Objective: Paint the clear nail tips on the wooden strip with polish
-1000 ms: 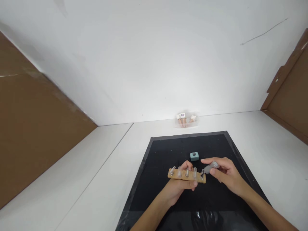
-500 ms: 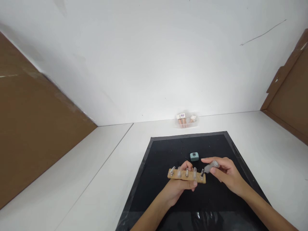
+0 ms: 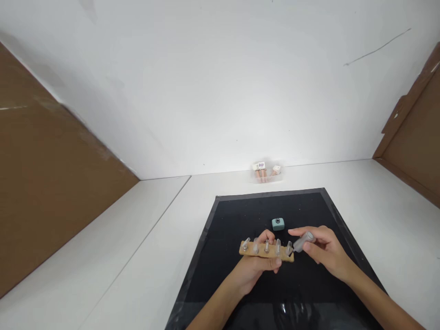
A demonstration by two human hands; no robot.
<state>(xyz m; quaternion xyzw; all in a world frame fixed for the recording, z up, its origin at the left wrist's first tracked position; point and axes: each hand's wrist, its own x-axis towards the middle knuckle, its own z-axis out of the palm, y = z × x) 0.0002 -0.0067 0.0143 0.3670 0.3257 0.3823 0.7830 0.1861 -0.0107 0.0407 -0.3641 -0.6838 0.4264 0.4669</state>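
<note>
My left hand (image 3: 252, 270) grips a tan strip-shaped stand (image 3: 261, 250), thumb along its near side and fingers behind. Several clear nail tips (image 3: 278, 246) stand in a row on it. Between the thumb and fingers of my right hand (image 3: 325, 250) is a nail polish brush (image 3: 304, 241) with a grey cap. Its bristle end is at the rightmost nail tip (image 3: 289, 248); whether it touches is too small to tell. Just beyond the hands sits an uncapped teal nail polish bottle (image 3: 278, 224), its dark round opening showing.
A black mat (image 3: 240, 215) lies under the hands on a white table (image 3: 165, 238). At the back, near the white wall, a clear plastic box (image 3: 271, 179) holds several pinkish pieces with white tops. Brown cardboard panels (image 3: 62, 174) flank the table.
The nail polish brush has tilted and shifted slightly, its bristle end now lower along the rightmost nail tip. My left hand and the stand have stayed nearly still.
</note>
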